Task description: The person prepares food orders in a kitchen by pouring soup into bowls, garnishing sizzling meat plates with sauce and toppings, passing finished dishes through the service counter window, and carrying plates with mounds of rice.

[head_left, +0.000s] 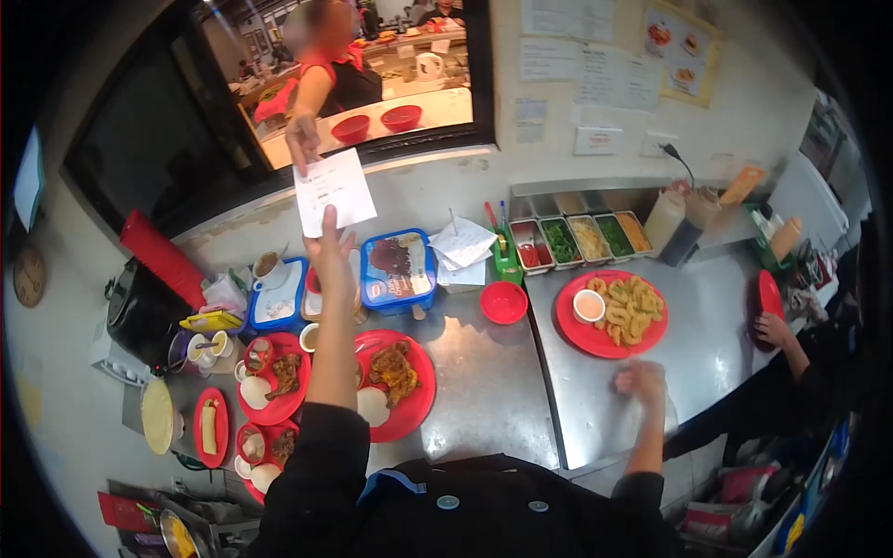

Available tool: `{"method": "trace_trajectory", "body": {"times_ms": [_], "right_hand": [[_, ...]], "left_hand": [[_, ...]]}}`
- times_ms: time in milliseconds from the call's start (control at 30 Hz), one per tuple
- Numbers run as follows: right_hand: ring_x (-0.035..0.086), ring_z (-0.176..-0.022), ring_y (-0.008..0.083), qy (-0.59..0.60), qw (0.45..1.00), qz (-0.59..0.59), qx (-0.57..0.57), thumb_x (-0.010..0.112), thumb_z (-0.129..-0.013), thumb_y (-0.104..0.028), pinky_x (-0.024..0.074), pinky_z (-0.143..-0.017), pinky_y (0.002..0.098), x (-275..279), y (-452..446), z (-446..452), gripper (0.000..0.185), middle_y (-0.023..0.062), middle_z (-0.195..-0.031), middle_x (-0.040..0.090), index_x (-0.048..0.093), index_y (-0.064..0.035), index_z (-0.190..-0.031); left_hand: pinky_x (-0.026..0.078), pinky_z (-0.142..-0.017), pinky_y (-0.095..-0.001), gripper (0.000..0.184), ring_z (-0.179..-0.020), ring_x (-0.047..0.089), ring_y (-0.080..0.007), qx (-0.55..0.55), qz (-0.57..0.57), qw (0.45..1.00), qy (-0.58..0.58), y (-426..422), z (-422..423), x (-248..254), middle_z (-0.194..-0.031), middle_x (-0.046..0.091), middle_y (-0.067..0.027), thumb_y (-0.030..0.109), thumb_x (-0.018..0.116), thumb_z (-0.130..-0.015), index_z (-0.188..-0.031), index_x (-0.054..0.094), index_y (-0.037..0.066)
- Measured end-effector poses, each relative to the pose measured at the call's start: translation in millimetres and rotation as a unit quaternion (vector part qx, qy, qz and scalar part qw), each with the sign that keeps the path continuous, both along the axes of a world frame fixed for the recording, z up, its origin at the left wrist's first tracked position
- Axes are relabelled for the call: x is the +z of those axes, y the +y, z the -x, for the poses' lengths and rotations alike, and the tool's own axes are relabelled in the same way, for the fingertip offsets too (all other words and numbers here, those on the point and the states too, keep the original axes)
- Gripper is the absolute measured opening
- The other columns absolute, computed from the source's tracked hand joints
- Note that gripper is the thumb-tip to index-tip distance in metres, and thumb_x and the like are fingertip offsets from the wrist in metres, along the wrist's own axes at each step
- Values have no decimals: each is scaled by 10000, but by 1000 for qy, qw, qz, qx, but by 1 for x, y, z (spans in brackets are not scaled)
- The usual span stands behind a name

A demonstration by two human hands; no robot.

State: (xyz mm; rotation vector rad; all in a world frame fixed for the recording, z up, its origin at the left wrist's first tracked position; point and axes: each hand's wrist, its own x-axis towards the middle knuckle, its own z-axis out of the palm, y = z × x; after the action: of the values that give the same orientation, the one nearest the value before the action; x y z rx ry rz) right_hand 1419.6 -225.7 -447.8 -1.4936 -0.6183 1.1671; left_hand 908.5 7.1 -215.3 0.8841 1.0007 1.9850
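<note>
My left hand (pixel 327 249) reaches up toward the window with its thumb over the lower edge of a white order slip (pixel 346 197). Another person's hand (pixel 302 139) touches the slip's upper left corner from the window side. My right hand (pixel 642 381) is low over the steel counter, its fingers curled and blurred by motion, so whether it holds anything is unclear. Just beyond it lies a red plate (pixel 569 337) with fried rings (pixel 628 316) and a small cup of pinkish sauce (pixel 589 305).
Red plates (pixel 423 409) of chicken and rice stand at left, near a roll on a red oval plate (pixel 208 428). Behind are a blue-lidded tub (pixel 398 265), a red bowl (pixel 504 303), topping trays (pixel 586 240) and squeeze bottles (pixel 665 219). A co-worker's hand (pixel 770 329) holds a red plate at right.
</note>
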Motion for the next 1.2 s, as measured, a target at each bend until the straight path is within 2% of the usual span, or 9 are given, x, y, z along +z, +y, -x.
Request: {"method": "trace_trajectory", "body": {"times_ms": [133,267,400,467,533,633,733,1033,1200], "right_hand": [[608,-489,228,-77,994,68,-42,559,-870,-189,490,-413,313,52,-21,53,213,145,-661,624,536,9,-946],[608,-506,169,-127,990,19,-54,565,-871,-197,481,-424,281,69,-27,109,198,125,-684,633,555,-6,-923],[607,-860,167,-271,950,-134,78,580,-874,-236,477,-731,278,100,-8,178,335,125,-926,636,563,37,-1066],[568,-962,166,49,973,-205,89,589,-875,-283,455,-813,300,170,-14,229,386,131,-1065,601,563,29,-1099],[582,-926,154,220,933,-253,127,609,-869,-225,466,-816,298,198,-10,243,360,96,-1028,614,558,31,-1117],[584,-889,132,45,954,-292,-45,621,-854,-139,476,-796,283,206,-17,236,332,79,-999,619,555,32,-1132],[579,-859,110,6,961,-261,-94,625,-843,-88,481,-765,260,221,-47,224,304,64,-980,622,564,33,-1116],[580,-819,97,-91,941,-184,-268,655,-829,-114,476,-731,240,229,-149,196,252,56,-910,639,600,26,-1031],[536,-707,49,-101,898,-233,-360,683,-808,-111,426,-633,184,214,-205,149,171,10,-811,620,619,-1,-922]], "left_hand": [[508,-751,-305,371,-906,599,-188,55,-55,996,-40,14,18,-10,-1038,590,-104,28,651,-785,-1113,482,-10],[508,-723,-270,310,-867,606,-165,-1,-6,1000,-20,-19,12,-26,-992,606,-97,3,637,-782,-1068,520,-23],[489,-707,-247,310,-841,600,-131,-165,66,984,31,-91,-46,-26,-923,624,-60,20,666,-772,-1057,549,-13],[481,-745,-250,320,-856,595,-123,-273,44,960,34,-123,-82,-35,-938,629,-63,36,688,-767,-1055,558,-12],[475,-766,-251,334,-868,593,-120,-354,55,930,79,-155,-105,-38,-953,630,-66,40,693,-767,-1067,557,-13],[467,-799,-252,339,-888,592,-118,-472,30,868,148,-179,-121,-40,-983,631,-73,36,696,-768,-1074,560,-16],[466,-799,-248,297,-897,598,-121,-568,-6,814,123,-179,-132,-35,-998,636,-86,50,678,-793,-1062,574,-23],[447,-572,-207,130,-642,583,-73,-635,-36,750,179,-203,-224,-4,-738,644,-37,101,638,-840,-864,651,-26],[459,-584,-200,158,-650,583,-61,-648,-46,738,185,-246,-275,-1,-737,647,-33,124,640,-846,-888,653,-27]]}}
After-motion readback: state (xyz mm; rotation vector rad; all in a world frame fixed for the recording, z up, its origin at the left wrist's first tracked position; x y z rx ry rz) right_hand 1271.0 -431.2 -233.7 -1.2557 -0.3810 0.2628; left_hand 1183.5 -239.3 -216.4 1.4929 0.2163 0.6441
